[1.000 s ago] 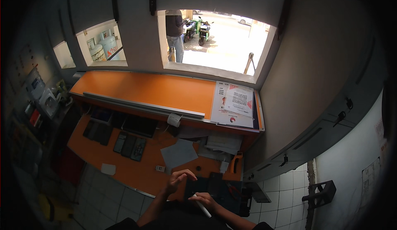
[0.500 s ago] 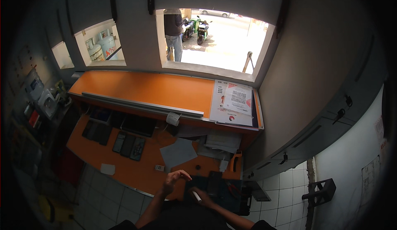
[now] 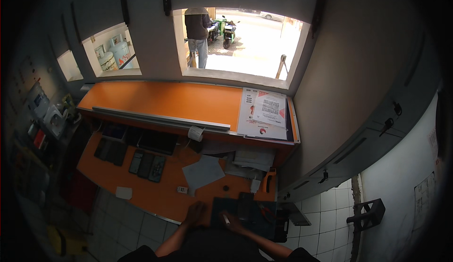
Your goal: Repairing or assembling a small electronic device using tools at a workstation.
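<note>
My left hand (image 3: 194,213) is low over the front of the orange desk (image 3: 163,198), in shadow. Its fingers look loosely stretched, and nothing shows in them. On the right, my right hand (image 3: 234,223) is closed around a slim white object (image 3: 226,219) whose kind I cannot make out. That hand is over a dark green mat (image 3: 218,206). A dark, flat, phone-like device (image 3: 245,204) lies on the mat, just beyond the right hand. To its right is a red-handled hand tool (image 3: 266,211).
White paper (image 3: 204,171), a small white box (image 3: 182,190) and several phones (image 3: 146,165) lie on the desk. A paper roll (image 3: 195,133) hangs at the raised orange counter (image 3: 165,99). Grey cabinets with keys (image 3: 323,177) stand at right. A person (image 3: 197,35) stands outside the window.
My left hand has dropped from a raised position down to the desk. The right hand still holds the white object, slightly shifted. The view has tilted a little.
</note>
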Demonstrator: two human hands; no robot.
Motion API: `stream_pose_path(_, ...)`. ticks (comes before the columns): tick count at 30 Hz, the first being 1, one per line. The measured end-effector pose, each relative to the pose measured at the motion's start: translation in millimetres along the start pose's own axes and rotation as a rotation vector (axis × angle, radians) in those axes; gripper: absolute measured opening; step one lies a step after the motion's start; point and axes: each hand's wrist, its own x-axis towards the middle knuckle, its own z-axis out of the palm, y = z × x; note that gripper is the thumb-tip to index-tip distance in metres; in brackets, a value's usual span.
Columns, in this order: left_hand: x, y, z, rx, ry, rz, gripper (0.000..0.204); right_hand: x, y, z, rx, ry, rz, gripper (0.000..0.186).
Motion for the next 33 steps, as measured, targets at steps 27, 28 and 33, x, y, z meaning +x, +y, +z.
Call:
stream_pose_path(27, -8.2, -11.4, 15.4, 0.351, 0.015, 0.188, 0.029, -12.8, -19.3, -16.2, 0.219, -0.181, 0.006, 0.030)
stream_pose_path(28, -15.4, -5.5, 13.7, 0.315, 0.020, 0.116, 0.029, -16.1, -17.7, -7.0, 0.056, -0.186, 0.095, 0.028)
stream_pose_path(33, -23.7, -9.9, 7.8, 0.423, -0.026, 0.179, 0.029, -15.8, -61.9, -17.3, 0.035, -0.140, 0.133, 0.018)
